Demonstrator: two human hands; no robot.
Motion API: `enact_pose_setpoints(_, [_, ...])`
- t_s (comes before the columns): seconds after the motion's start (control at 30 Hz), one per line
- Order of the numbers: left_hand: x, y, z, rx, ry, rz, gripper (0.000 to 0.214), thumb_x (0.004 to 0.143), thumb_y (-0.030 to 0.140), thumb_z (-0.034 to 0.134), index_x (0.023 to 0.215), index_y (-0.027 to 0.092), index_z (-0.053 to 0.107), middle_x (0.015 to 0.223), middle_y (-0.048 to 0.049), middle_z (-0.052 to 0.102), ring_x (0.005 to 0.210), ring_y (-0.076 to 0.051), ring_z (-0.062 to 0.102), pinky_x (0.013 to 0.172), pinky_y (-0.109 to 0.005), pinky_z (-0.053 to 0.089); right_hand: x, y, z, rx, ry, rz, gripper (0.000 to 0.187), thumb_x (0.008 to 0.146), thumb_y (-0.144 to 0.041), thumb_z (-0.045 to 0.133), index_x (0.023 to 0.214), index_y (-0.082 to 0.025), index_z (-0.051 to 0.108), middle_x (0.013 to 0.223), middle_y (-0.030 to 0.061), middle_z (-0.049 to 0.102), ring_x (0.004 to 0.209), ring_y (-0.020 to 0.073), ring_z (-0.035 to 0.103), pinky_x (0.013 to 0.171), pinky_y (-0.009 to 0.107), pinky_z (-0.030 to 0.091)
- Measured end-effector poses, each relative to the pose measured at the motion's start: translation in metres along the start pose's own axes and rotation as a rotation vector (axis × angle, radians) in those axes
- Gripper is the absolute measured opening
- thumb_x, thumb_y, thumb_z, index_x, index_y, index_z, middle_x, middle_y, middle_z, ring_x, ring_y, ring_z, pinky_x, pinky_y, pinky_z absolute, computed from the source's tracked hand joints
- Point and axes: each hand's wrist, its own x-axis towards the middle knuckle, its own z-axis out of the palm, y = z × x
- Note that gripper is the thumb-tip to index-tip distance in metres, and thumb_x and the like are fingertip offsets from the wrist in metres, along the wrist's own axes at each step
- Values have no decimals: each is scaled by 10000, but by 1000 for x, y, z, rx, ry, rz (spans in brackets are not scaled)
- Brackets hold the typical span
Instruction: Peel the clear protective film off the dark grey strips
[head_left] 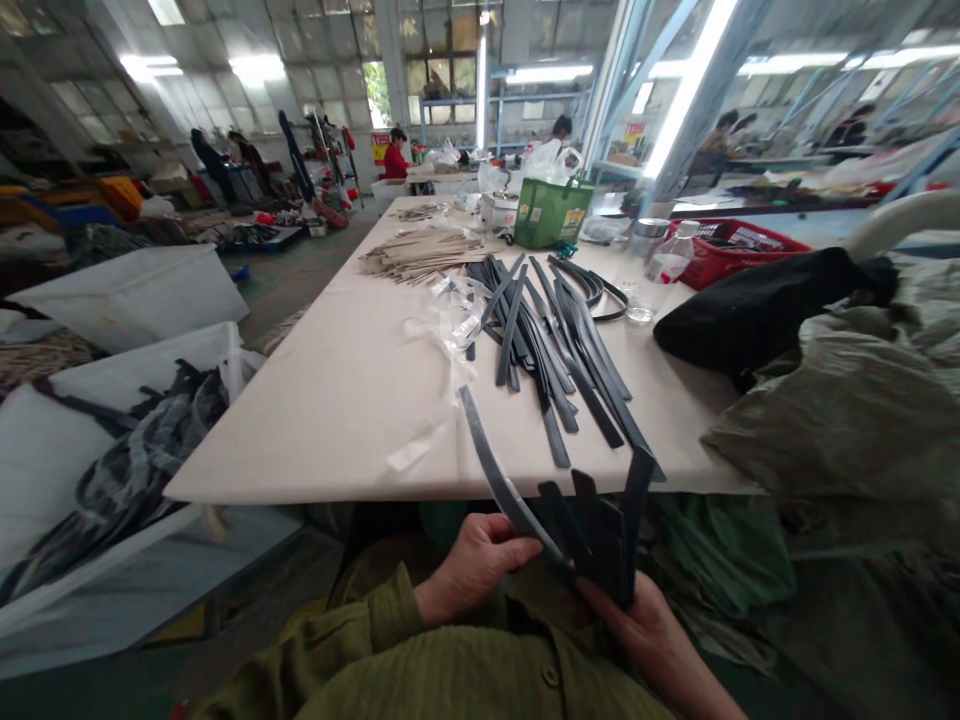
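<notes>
Below the near edge of the white table (330, 400), both my hands hold a bundle of dark strips (592, 525) over my lap. My left hand (472, 565) pinches one long curved strip that sticks up over the table edge. My right hand (645, 625) is wrapped round the lower ends of the other strips. A larger pile of the same dark strips (551, 340) lies spread on the table ahead, with clear plastic wrapping (454, 320) beside it.
A stack of tan strips (420, 255), a green basket (551, 212), a plastic bottle (664, 265) and a red basket (731, 250) sit farther back. A black cloth (765, 305) and large sacks (862, 420) lie right. White bins (127, 295) stand left. People work in the distance.
</notes>
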Motion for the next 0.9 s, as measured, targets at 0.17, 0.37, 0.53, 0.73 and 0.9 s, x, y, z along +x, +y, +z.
enact_pose_setpoints(0.17, [-2, -6, -12, 41, 86, 59, 330, 692, 434, 798, 830, 134, 792, 776, -71, 741, 686, -174, 618, 675, -277, 467, -21, 30, -18, -55, 43, 57, 502, 854, -641, 566, 767, -167, 707, 669, 58, 673, 623, 250, 633, 571, 317, 526])
enact_pose_setpoints(0.37, [-9, -4, -1, 20, -37, 31, 383, 663, 457, 816, 862, 130, 796, 817, -83, 750, 749, -211, 645, 750, -317, 491, 5, 12, 9, -44, 19, -24, 561, 862, -680, 512, 688, -171, 671, 608, 68, 660, 568, 257, 635, 555, 338, 525])
enact_pose_setpoints(0.53, [-12, -1, -6, 82, 34, 102, 349, 660, 445, 820, 782, 120, 786, 733, -66, 711, 692, -177, 596, 673, -278, 455, -6, 12, -8, -25, -56, 6, 488, 861, -628, 566, 843, -168, 728, 693, 62, 704, 642, 261, 668, 611, 331, 555])
enact_pose_setpoints(0.73, [-9, -8, -5, 69, -23, 63, 351, 663, 449, 817, 812, 131, 798, 770, -77, 725, 738, -207, 627, 704, -303, 483, -10, 28, -4, -61, 77, -10, 494, 831, -664, 569, 799, -194, 715, 636, 62, 683, 585, 271, 651, 576, 342, 553])
enact_pose_setpoints(0.9, [-13, -3, -2, 70, -128, 128, 337, 737, 408, 781, 946, 144, 796, 928, -108, 755, 908, -270, 664, 837, -352, 501, 13, 13, 15, -86, -7, -136, 455, 902, -594, 516, 780, -186, 677, 636, 55, 665, 576, 247, 648, 561, 316, 526])
